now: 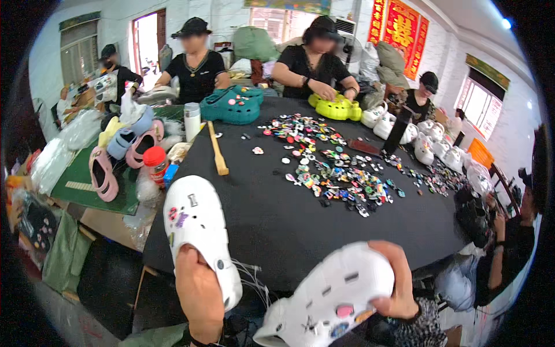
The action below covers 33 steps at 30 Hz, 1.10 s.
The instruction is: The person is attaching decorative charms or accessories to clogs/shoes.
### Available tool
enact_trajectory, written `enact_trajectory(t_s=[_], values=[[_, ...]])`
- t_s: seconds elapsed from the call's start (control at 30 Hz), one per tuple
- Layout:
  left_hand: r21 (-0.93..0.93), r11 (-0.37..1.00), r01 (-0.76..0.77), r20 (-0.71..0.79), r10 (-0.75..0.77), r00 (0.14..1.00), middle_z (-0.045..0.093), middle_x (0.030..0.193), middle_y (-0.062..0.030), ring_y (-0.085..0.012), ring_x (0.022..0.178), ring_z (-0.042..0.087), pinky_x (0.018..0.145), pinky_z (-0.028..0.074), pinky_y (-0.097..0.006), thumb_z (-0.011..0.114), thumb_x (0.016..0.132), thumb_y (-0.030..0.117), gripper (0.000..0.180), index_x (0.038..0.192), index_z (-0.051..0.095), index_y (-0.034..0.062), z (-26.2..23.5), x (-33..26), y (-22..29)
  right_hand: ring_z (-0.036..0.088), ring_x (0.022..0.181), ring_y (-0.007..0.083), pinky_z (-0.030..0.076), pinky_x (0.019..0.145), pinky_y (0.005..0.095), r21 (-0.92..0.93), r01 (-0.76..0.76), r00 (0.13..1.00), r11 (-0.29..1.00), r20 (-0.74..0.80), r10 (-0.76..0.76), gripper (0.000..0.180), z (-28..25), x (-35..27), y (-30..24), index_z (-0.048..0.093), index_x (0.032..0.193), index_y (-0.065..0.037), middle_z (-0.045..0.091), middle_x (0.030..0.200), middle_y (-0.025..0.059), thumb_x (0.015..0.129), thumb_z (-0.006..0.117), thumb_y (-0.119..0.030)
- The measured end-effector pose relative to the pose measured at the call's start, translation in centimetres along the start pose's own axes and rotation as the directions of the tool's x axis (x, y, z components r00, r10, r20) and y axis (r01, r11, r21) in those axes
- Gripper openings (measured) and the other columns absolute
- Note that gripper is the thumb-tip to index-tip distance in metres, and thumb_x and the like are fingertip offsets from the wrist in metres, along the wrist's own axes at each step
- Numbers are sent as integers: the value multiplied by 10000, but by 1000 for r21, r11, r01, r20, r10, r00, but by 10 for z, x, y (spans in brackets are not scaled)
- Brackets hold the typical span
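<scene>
- White clog with purple and red charms [193, 211]: held up toe-forward by the left hand [198, 295], whose fingers reach into the foot opening and grasp it.
- White clog with pink, orange and blue charms [338, 283]: tilted, grasped at one end by the right hand [399, 283], thumb against the upper.
- Both clogs are at the near edge of the black-covered table [248, 225], apart from each other.
- Beyond them, small colourful shoe charms [332, 173] lie heaped.
- Left of the heap rests a wooden stick [217, 151]; near it stands a red-lidded jar [155, 162].
- Across the table, a co-worker handles a yellow-green clog [338, 110].
</scene>
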<state>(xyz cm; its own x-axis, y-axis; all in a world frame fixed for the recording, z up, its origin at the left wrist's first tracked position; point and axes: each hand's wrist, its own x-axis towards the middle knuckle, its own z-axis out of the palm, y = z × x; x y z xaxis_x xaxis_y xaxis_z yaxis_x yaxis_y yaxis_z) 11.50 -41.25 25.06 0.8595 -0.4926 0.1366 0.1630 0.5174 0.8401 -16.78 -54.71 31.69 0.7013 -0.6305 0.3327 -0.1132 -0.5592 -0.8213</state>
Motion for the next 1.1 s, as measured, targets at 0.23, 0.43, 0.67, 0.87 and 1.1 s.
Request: enact_trajectory(t_s=[0.23,0.43,0.67,0.87,1.1], values=[[-110,985,136,-106,-148,983,522,1264,-115,-233,1175,489,1031,355,-348,535,939,58,346,1267,484,-39,-18,-14,-7,485,1221,208,388,1036,333,202,-113,984,973,161,81,571,13,110,25,435,1397,-53,506,1304,114,892,621,-244],[-413,880,235,73,-225,972,531,1246,-100,-226,1208,475,1042,349,-376,512,949,96,308,1234,517,-21,-7,-14,-17,553,1122,140,452,955,274,311,-266,917,912,375,140,519,29,147,90,460,1401,-57,573,1246,93,998,491,-383],[609,688,-395,316,247,916,575,1248,-227,-372,1190,530,1040,396,-424,555,910,33,333,1224,553,-76,-29,-20,-18,552,1054,91,460,901,249,376,-392,873,840,441,211,526,46,161,142,544,1279,-4,608,1146,41,1012,482,-453],[155,976,151,96,-167,981,602,1195,-197,-324,1125,563,977,439,-420,508,960,140,340,1242,514,-50,-46,-15,-29,669,901,281,510,822,363,-119,-56,960,991,265,86,466,36,164,133,638,1171,-25,692,1001,186,999,485,-430],[-2,931,365,76,-364,928,572,1190,-131,-253,1068,571,923,460,-357,512,962,151,330,1238,510,-31,-24,-13,-10,689,836,282,528,763,362,-348,24,998,937,-40,-41,205,-49,190,147,692,1025,-27,707,903,153,916,584,-163]])
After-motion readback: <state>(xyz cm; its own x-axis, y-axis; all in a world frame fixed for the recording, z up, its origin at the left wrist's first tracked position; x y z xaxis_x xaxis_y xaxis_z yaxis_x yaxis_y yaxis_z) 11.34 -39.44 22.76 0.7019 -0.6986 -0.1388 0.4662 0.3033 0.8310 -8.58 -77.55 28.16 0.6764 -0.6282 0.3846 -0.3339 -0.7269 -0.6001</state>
